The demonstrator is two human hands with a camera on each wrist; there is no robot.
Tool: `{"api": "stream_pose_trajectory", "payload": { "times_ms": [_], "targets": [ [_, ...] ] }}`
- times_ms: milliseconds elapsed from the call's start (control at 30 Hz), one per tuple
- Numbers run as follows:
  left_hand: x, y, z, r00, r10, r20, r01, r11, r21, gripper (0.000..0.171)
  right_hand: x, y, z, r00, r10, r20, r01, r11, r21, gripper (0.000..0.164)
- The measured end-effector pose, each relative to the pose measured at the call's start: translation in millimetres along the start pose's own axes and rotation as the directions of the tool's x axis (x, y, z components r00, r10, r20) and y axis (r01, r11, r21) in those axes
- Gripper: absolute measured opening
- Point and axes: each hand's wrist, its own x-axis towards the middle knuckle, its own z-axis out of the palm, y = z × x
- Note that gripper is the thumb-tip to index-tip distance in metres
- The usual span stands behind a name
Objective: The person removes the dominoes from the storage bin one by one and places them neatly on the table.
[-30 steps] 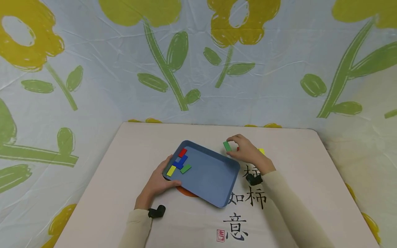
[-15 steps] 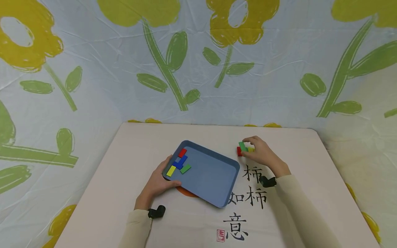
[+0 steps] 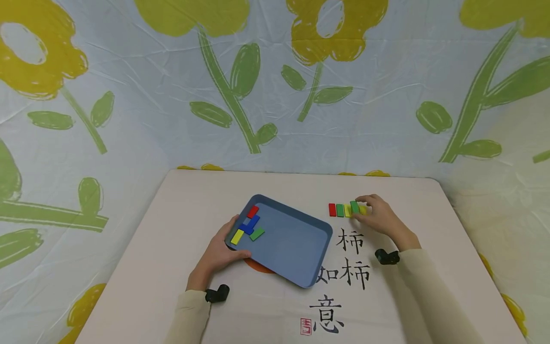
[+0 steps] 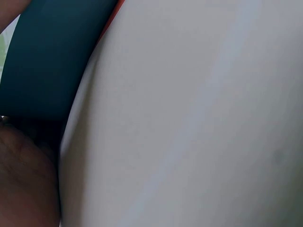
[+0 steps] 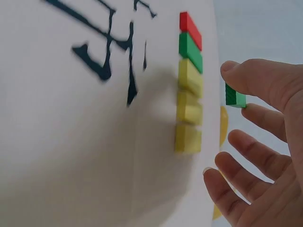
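Between thumb and index finger, my right hand (image 3: 378, 216) pinches a green block (image 3: 354, 207), held above a row of blocks. In the right wrist view the row runs from a red block (image 5: 190, 31) and a green block (image 5: 190, 52) to several yellow blocks (image 5: 189, 113). My left hand (image 3: 221, 248) grips the left end of a blue-grey tray (image 3: 288, 239), thumb along the near rim. Inside that end lie a red block (image 3: 253, 212), blue blocks (image 3: 249, 225), a yellow block (image 3: 237, 237) and a green block (image 3: 257, 234).
A pale cloth with black brush characters (image 3: 354, 274) and a small red seal (image 3: 305, 327) covers the table. An orange printed shape (image 3: 259, 267) shows partly under the tray. Flower-printed sheeting (image 3: 266, 95) hangs behind and at both sides.
My right hand has carried the green block rightward from beside the tray to over the row, uncovering the row's red and green blocks. The left hand and tray stay put.
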Motion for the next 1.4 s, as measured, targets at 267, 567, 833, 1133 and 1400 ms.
{"api": "stream_pose_trajectory", "payload": {
  "times_ms": [267, 567, 833, 1133, 1400],
  "targets": [
    [0.2, -1.0, 0.4, 1.0, 0.002, -0.006, -0.002, 1.0, -0.011, 0.114, -4.7, 23.5, -6.5, 0.999, 0.037, -0.003, -0.037, 0.999, -0.03, 0.057],
    [0.8, -0.4, -0.5, 1.0, -0.002, 0.003, 0.002, 1.0, -0.013, 0.115, -6.3, 44.0, -4.4, 0.998, 0.062, -0.017, -0.063, 0.996, -0.069, 0.058],
    [0.8, 0.6, -1.1, 1.0, -0.005, 0.009, 0.005, 1.0, -0.008, 0.116, -5.6, 49.9, -2.8, 0.995, 0.095, -0.007, -0.095, 0.994, -0.056, 0.062],
    [0.4, 1.8, -0.9, 1.0, -0.011, 0.002, 0.011, 1.0, -0.008, 0.116, -6.2, 50.4, -1.1, 0.996, 0.083, -0.012, -0.084, 0.995, -0.057, 0.06],
    [0.4, 0.8, 0.1, 1.0, -0.02, -0.003, 0.02, 1.0, -0.018, 0.116, -4.7, 53.6, -0.3, 0.997, 0.081, -0.009, -0.081, 0.995, -0.06, 0.059]
  ]
}}
